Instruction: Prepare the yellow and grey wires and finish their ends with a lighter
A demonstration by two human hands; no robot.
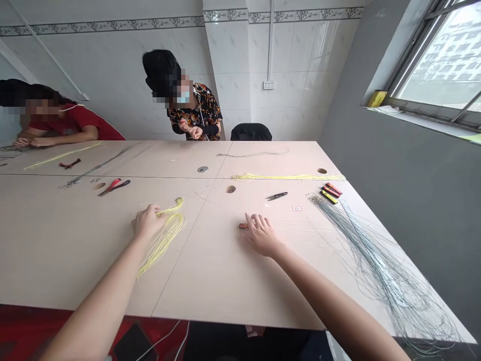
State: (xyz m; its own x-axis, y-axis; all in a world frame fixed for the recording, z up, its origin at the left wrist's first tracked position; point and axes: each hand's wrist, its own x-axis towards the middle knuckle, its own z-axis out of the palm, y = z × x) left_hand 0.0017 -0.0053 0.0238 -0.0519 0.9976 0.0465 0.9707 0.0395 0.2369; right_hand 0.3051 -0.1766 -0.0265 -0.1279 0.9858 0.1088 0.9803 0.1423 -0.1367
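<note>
My left hand (147, 221) is closed on a bundle of yellow threads (164, 239) that loops and trails toward me over the pale table (225, 281). My right hand (260, 233) lies on the table with fingers spread, its fingertips touching a small dark red object (243, 226). A small black thread snip (277, 196) rests a little beyond the right hand.
A fan of thin grey wires (376, 255) covers the table's right side. Red and yellow sticks (330, 192), a long yellow thread bundle (289, 177), red-handled pliers (114, 186) and cable holes (230, 189) lie farther off. Two people work at the far edge. A phone (134, 344) lies below.
</note>
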